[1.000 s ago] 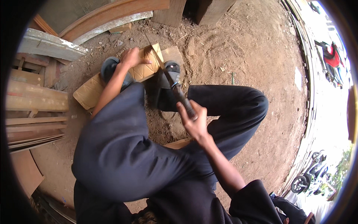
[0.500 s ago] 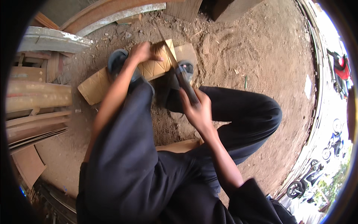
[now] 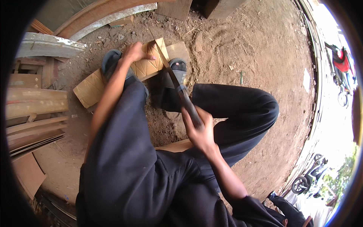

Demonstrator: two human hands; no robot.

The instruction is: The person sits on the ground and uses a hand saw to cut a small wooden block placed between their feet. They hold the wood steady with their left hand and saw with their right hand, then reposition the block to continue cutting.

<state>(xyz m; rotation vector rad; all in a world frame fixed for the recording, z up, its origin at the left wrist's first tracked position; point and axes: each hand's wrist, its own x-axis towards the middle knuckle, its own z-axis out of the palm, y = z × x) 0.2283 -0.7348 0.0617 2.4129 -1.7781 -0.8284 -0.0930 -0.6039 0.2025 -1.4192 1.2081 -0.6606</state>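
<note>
A light wooden block (image 3: 145, 69) with zigzag lines marked on its top lies at a slant on the ground, under my left sandalled foot (image 3: 111, 61). My left hand (image 3: 132, 54) is closed over its far edge, thumb lying on the top face. In my right hand (image 3: 203, 130) is the dark handle of a handsaw (image 3: 171, 75). Its thin blade runs away from me across the block's right end, to the right of my left thumb. Beneath that end sits a flatter board (image 3: 179, 51), beside my right foot (image 3: 176, 70).
Stacked curved timbers (image 3: 38, 99) line the left side, and a long curved beam (image 3: 102, 15) crosses the far left. A wooden block (image 3: 223, 8) stands at the far edge. Parked motorbikes (image 3: 308, 178) are at right. Another person's dark-clothed leg (image 3: 287, 208) shows lower right.
The saw and my right hand have drawn back toward me, the blade still across the block. My left hand keeps its place on the block. The whole view has shifted slightly.
</note>
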